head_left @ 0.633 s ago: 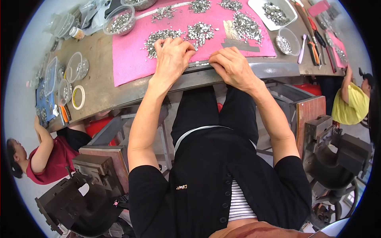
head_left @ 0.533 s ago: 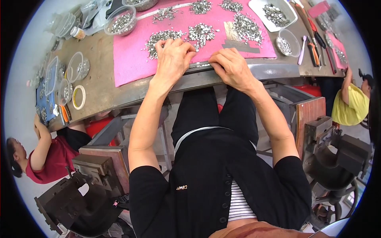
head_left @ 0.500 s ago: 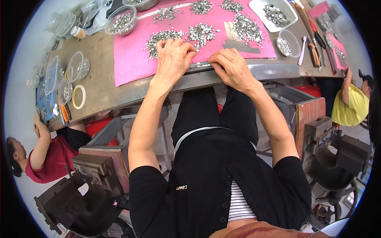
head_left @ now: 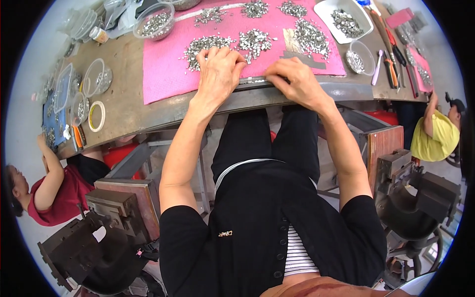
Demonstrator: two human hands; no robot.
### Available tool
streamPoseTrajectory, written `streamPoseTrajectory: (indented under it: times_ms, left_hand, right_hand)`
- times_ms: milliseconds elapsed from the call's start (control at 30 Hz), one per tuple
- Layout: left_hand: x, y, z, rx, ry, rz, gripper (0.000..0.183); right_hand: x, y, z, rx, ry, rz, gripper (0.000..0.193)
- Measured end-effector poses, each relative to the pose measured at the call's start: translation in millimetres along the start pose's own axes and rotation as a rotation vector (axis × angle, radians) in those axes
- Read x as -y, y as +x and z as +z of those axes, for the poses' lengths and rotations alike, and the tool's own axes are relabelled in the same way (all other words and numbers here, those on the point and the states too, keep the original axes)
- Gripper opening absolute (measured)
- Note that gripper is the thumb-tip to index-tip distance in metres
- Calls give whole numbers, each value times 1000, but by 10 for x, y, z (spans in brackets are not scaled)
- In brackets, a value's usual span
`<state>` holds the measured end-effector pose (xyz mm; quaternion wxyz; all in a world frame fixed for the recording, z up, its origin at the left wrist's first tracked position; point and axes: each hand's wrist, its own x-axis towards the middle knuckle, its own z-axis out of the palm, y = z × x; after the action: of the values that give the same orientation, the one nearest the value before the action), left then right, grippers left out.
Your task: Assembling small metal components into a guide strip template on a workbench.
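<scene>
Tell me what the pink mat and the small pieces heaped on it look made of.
Pink mat: probably rubber or foam, matte, judging by its fine textured grid. Small pieces: likely metal, shiny, since they glint silver-grey; exact metal unclear.

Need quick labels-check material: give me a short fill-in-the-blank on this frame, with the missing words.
1. The left hand is partly over a mat coloured ____.
2. Just beyond the right hand, a flat strip on the mat is ____ in colour.
3. Of the tape roll and the white tray, the one nearer the right hand is the ____.
4. The tape roll lies to the ____ of the mat.

Missing words: pink; grey; white tray; left.
</scene>
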<state>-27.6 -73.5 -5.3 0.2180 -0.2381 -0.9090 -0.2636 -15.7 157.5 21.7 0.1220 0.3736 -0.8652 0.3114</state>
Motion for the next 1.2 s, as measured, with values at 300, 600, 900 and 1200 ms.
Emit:
streamPoseTrajectory:
  times_ms: [300, 600, 900, 1200]
  left_hand:
    - [-302, -185, 19, -22, -418, -211, 7]
    - [-514, -167, 80, -46, -385, -89, 8]
    - [-543, -161, 183, -82, -281, -10, 10]
    - [-632, -171, 214, -135, -135, 101, 14]
  right_hand:
    - [-366, 381, 351, -88, -98, 15, 16]
    - [-321, 222, 55, 38, 83, 376, 20]
    - [-389, 143, 72, -36, 47, 192, 15]
    - [-370, 211, 89, 6, -52, 43, 9]
